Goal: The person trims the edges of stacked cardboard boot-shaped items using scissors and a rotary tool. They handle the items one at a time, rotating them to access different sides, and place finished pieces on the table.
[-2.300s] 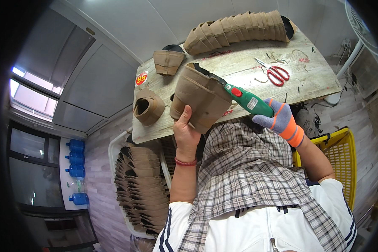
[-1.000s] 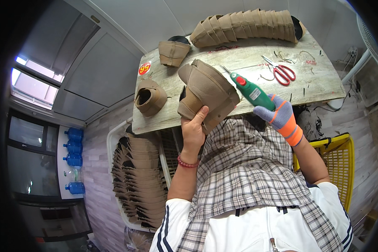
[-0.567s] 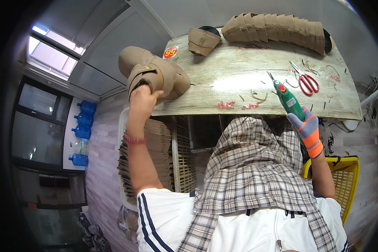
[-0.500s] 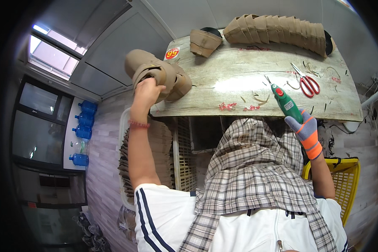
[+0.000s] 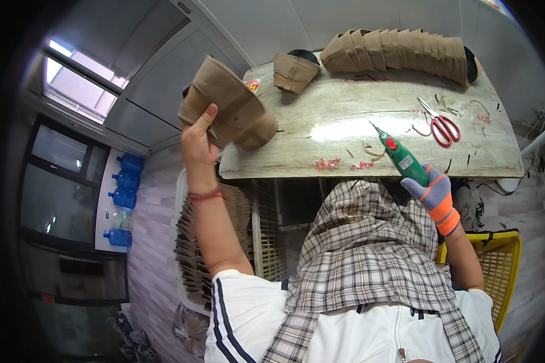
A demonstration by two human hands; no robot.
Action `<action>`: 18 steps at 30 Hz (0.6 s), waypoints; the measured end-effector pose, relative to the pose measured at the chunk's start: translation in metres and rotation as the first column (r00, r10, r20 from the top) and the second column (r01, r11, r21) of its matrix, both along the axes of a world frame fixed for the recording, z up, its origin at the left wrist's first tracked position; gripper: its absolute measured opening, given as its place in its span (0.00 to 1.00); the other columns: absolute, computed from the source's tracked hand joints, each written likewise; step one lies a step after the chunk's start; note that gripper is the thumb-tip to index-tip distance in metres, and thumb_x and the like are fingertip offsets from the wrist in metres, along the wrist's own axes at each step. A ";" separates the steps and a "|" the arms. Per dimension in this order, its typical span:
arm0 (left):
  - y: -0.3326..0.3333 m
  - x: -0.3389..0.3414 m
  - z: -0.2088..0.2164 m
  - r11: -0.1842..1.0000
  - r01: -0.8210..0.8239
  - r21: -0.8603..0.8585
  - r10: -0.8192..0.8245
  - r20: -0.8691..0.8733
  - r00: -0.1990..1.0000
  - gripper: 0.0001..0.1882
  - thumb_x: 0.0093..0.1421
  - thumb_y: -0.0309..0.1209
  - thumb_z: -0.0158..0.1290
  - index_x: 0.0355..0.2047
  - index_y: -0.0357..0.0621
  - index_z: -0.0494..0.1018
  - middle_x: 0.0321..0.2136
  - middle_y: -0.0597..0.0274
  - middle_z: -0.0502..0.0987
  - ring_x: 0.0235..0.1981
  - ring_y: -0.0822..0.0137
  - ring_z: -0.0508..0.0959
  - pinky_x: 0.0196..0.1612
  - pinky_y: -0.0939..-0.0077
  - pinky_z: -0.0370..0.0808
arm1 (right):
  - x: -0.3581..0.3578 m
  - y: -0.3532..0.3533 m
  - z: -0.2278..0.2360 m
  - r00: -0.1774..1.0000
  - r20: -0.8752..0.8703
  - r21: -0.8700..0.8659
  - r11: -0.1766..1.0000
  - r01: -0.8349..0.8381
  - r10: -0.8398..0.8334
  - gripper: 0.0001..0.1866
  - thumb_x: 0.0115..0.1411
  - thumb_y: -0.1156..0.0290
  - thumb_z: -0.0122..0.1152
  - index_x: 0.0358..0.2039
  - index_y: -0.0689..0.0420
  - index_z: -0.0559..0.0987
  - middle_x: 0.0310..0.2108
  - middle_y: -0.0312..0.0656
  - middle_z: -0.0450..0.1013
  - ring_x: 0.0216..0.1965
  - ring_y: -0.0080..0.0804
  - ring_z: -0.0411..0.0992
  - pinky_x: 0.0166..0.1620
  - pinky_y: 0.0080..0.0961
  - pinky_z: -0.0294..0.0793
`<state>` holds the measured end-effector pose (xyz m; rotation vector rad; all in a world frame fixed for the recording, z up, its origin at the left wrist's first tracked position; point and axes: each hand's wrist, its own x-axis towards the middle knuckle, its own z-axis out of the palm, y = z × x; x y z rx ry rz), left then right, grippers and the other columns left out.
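Observation:
At the table's left end, my left hand point(image 5: 198, 148) grips a tan fabric cap point(image 5: 215, 91), thumb on its outside and the other fingers hidden behind it. Another tan cap point(image 5: 259, 130) rests on the table edge just under it, partly covered. My right hand point(image 5: 435, 196), in a grey and orange glove, is closed around a green electric hand tool point(image 5: 404, 158) with a red button. The tool's thin pointed metal tip is aimed up and left, over the table's front part. Red-handled scissors point(image 5: 444, 127) lie on the table to its right.
A long nested row of tan caps point(image 5: 399, 49) and a short stack point(image 5: 293, 72) stand along the back of the wooden table point(image 5: 345, 109). Thread scraps and red bits litter the top. A crate of caps point(image 5: 184, 266) sits lower left, a yellow basket point(image 5: 507, 272) lower right.
My left hand has lifted and turned the cap, so its outer side now shows. My right hand has drawn the green tool slightly left and down.

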<state>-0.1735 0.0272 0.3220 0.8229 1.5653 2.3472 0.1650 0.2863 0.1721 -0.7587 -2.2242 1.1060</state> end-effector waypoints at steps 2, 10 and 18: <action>0.006 0.017 -0.006 0.959 0.172 0.225 -0.215 0.184 0.959 0.16 0.63 0.29 0.51 0.50 0.35 0.72 0.44 0.50 0.78 0.45 0.55 0.78 0.50 0.61 0.76 | -0.005 -0.011 0.019 0.999 -0.034 -0.028 0.999 -0.031 0.030 0.26 0.43 0.53 0.77 0.34 0.62 0.79 0.20 0.42 0.76 0.20 0.27 0.74 0.26 0.23 0.73; 0.044 0.034 -0.100 0.705 0.320 0.633 -0.691 0.511 0.512 0.14 0.65 0.29 0.44 0.45 0.35 0.74 0.45 0.48 0.78 0.48 0.52 0.76 0.53 0.53 0.72 | 0.007 0.004 0.028 0.989 -0.098 0.532 0.845 -0.044 0.114 0.24 0.38 0.51 0.77 0.29 0.56 0.81 0.21 0.45 0.75 0.21 0.42 0.74 0.26 0.30 0.74; 0.062 0.036 -0.135 0.526 0.493 0.693 -0.845 0.360 0.396 0.17 0.67 0.32 0.38 0.48 0.35 0.72 0.47 0.47 0.76 0.49 0.51 0.75 0.56 0.52 0.70 | 0.026 0.014 0.015 0.995 -0.030 0.555 0.830 -0.058 0.090 0.24 0.37 0.50 0.76 0.28 0.54 0.81 0.19 0.43 0.74 0.21 0.42 0.73 0.26 0.31 0.73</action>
